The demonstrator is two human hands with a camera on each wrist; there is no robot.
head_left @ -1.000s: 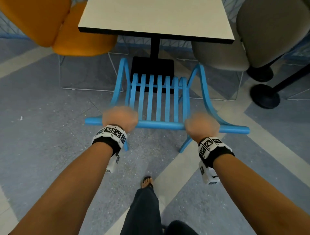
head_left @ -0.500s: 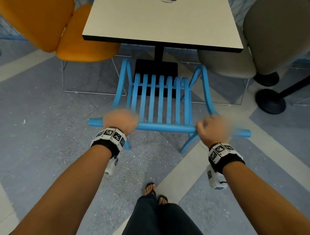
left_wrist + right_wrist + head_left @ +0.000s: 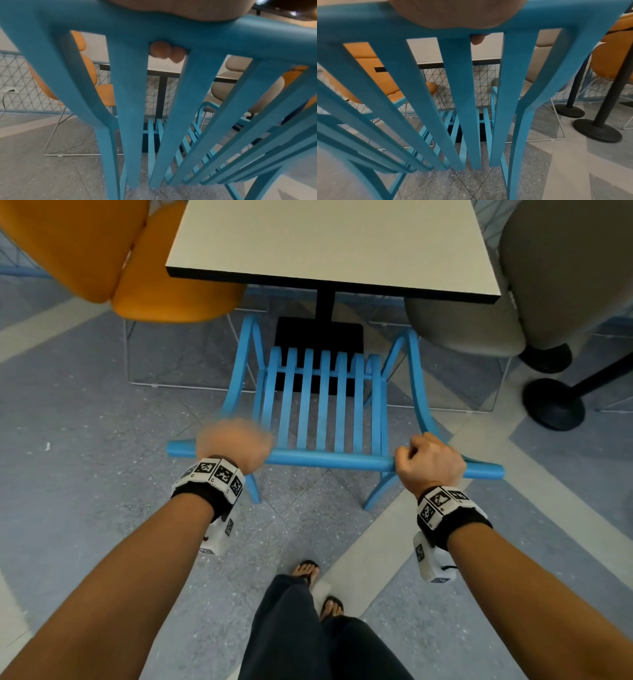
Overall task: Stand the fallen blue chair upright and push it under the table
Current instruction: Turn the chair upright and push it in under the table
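The blue slatted chair [image 3: 325,402] stands upright on its legs, facing the white-topped table [image 3: 329,244], with its seat front near the table's black base. My left hand [image 3: 236,445] grips the left part of the chair's top rail [image 3: 329,458]; it is blurred. My right hand [image 3: 430,460] grips the rail near its right end. In the left wrist view fingertips [image 3: 164,51] curl under the rail [image 3: 171,29] between two slats. A fingertip [image 3: 476,38] also shows under the rail [image 3: 368,20] in the right wrist view.
An orange chair [image 3: 113,258] stands at the table's left and a grey chair [image 3: 520,299] at its right, both on thin wire legs. A black round pedestal base [image 3: 553,404] sits on the floor at the right. My sandalled feet [image 3: 318,587] are behind the blue chair.
My right hand has slid outward along the top rail toward its right end. The chair and the view have moved a little closer to the table.
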